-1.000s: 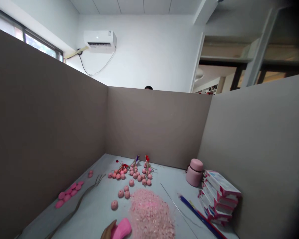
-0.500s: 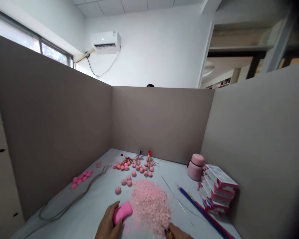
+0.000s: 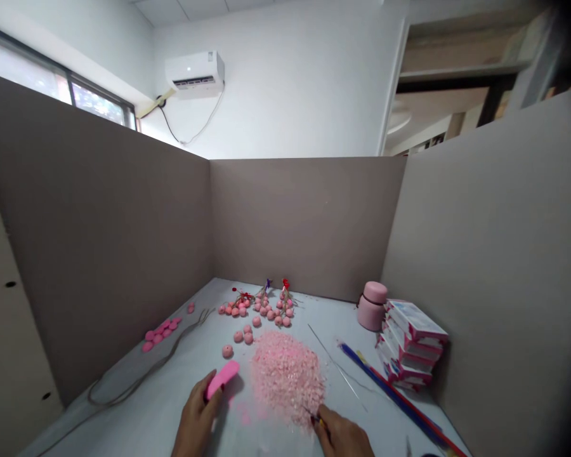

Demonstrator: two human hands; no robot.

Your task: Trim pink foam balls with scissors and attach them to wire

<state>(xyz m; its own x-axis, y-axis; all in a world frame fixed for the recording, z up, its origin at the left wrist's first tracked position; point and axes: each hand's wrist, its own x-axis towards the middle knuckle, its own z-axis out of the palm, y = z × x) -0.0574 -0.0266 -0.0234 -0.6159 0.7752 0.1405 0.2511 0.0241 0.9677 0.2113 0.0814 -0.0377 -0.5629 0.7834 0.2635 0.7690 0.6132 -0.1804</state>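
Observation:
My left hand (image 3: 194, 412) is closed around a pink bar of soap (image 3: 223, 378), pinched between thumb and fingers and tilted up above the table. In my right hand (image 3: 340, 433) is a small knife (image 3: 317, 418) with a yellowish handle. Its thin blade points left over the near right edge of a heap of pink shavings (image 3: 288, 374). The blade is apart from the soap. Fingers hide most of the handle. Pink crumbs (image 3: 245, 416) lie on the table between the hands.
Pink beads (image 3: 238, 336) and tied bead bunches (image 3: 271, 311) lie behind the heap. At left are pink discs (image 3: 158, 336) and cord (image 3: 143, 381). Rightward lie a thin rod (image 3: 337, 367), blue and red sticks (image 3: 385, 388), a pink flask (image 3: 372, 308) and stacked boxes (image 3: 412, 346). Grey partitions (image 3: 304, 222) enclose the table.
My left hand has turned the soap and moved it slightly left and up, away from the heap. My right hand shows more fully with the knife. The view has shifted a little.

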